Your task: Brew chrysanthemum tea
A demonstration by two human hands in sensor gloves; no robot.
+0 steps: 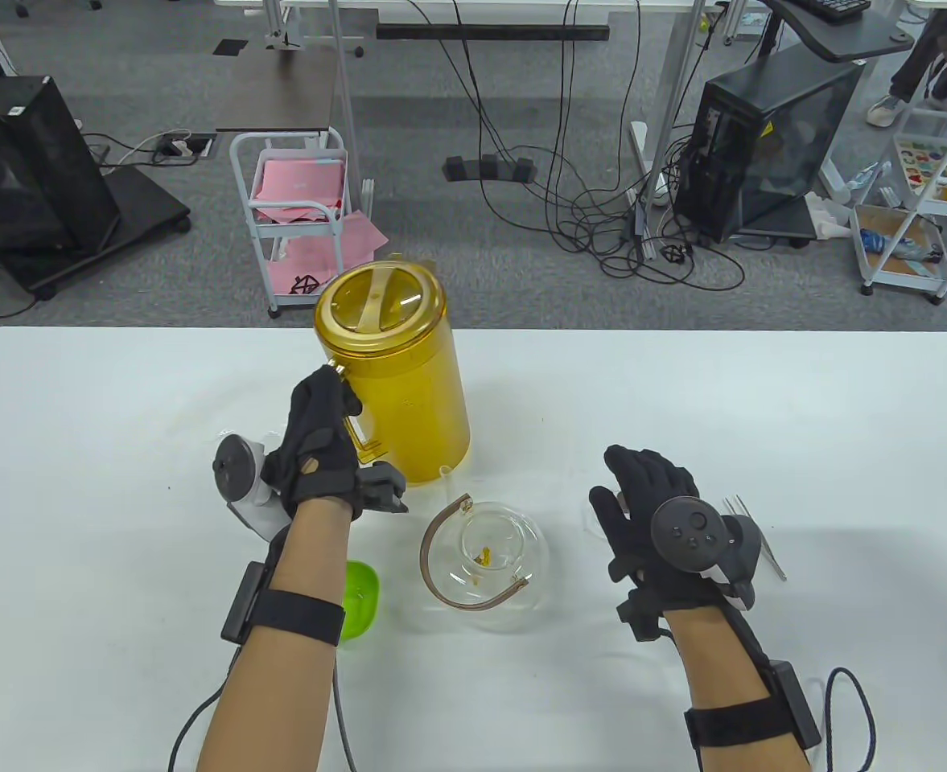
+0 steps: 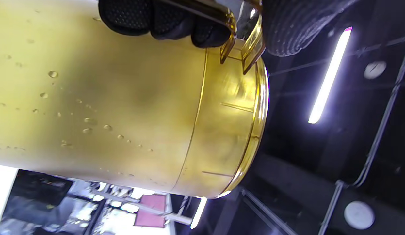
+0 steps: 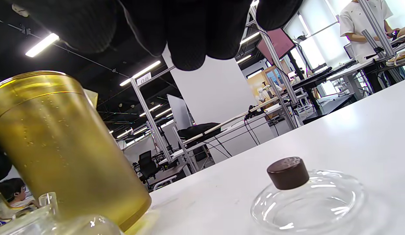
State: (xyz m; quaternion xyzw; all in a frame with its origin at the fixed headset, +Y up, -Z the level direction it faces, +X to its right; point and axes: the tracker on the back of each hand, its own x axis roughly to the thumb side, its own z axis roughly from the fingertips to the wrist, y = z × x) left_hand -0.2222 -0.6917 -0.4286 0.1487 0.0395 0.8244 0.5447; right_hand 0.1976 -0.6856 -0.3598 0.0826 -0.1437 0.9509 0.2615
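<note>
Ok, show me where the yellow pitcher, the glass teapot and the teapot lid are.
yellow pitcher (image 1: 409,386), table view, on its side wall below the lid.
glass teapot (image 1: 531,555), table view, on the clear shoulder right of the opening.
teapot lid (image 3: 288,173), right wrist view, on its dark round knob.

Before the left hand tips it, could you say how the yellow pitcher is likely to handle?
The yellow pitcher is probably stiff: its plastic walls look rigid. Being tall, it could tip if jolted. Droplets on its wall hint at a slippery surface, so the left hand gripping the handle seems wise.
</note>
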